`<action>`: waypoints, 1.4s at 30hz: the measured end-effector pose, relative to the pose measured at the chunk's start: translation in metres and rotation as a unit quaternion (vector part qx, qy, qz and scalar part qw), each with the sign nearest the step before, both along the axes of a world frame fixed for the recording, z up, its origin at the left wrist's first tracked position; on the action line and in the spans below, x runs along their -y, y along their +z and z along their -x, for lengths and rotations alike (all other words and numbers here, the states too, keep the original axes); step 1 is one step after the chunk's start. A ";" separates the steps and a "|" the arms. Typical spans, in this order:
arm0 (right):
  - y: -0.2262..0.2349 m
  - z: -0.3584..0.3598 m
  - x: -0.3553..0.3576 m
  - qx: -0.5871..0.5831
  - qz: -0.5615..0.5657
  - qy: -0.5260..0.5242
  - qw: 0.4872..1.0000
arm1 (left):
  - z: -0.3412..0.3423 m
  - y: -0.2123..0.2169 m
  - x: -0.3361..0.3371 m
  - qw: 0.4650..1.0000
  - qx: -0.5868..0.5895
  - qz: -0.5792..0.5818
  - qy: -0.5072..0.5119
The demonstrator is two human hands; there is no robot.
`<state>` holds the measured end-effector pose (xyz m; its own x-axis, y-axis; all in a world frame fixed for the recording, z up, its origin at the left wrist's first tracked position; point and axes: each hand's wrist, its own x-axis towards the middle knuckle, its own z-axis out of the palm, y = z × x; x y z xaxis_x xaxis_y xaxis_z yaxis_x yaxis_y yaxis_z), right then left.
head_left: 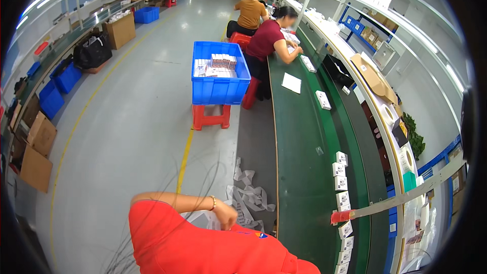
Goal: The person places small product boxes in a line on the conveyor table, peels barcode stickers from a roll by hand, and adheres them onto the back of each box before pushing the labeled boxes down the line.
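Bent across in front of my red shirt, my left hand (225, 215) has its fingers curled in, with a beaded bracelet at the wrist. Whatever it may hold is hidden. Just under the forearm is a pale grey-white thing (202, 219), partly covered, whose kind I cannot tell. Beside the hand, crumpled strips of white backing paper (248, 200) trail down to the floor. My right hand is out of view. To the right, small white boxes (341, 183) lie in a row along the green conveyor belt (299, 172).
A blue crate (220, 86) of small boxes rests on a red stool (210, 116). Two people sit farther up the belt, one in maroon (264, 40), one in brown (249, 14). A pale bar with a red-taped end (342, 216) reaches over the belt from the right shelf.
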<state>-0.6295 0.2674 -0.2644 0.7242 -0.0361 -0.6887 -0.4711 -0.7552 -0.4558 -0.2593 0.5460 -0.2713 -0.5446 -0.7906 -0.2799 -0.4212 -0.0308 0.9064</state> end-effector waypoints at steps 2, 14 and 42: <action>0.006 0.003 -0.001 0.002 -0.011 -0.004 1.000 | 0.002 -0.003 -0.013 0.995 0.037 0.001 -0.091; 0.016 0.026 -0.029 0.030 -0.103 -0.062 0.992 | 0.038 0.015 -0.101 0.982 0.100 -0.140 0.082; 0.052 0.144 -0.151 0.199 -0.356 -0.306 0.860 | 0.073 0.080 -0.028 0.993 0.060 -0.080 -0.058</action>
<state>-0.7733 0.4185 -0.2119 0.9028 -0.1661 -0.3967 -0.3816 0.1160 -0.9170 -0.3326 0.5739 -0.1912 -0.5848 -0.6639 -0.4661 -0.5358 -0.1153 0.8364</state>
